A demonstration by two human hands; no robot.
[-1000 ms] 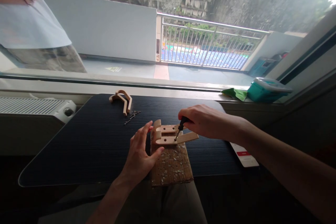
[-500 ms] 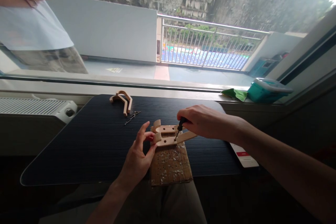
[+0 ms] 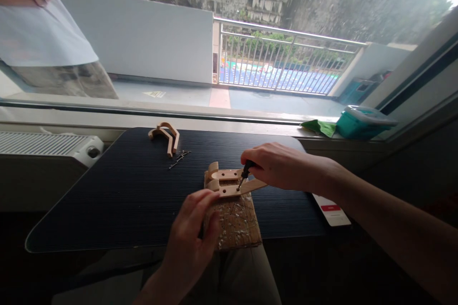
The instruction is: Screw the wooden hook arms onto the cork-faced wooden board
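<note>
From my end, I can't read a single word or number. On the floor (image 3: pixel 189 98) outside I see a pale yellow triangle sign (image 3: pixel 154 94), its markings too faint for me to make out. By the right edge of the desk (image 3: pixel 107 200), a flat white item (image 3: pixel 339 219) carries a red band (image 3: pixel 329 208); its small marks are unreadable.
</note>
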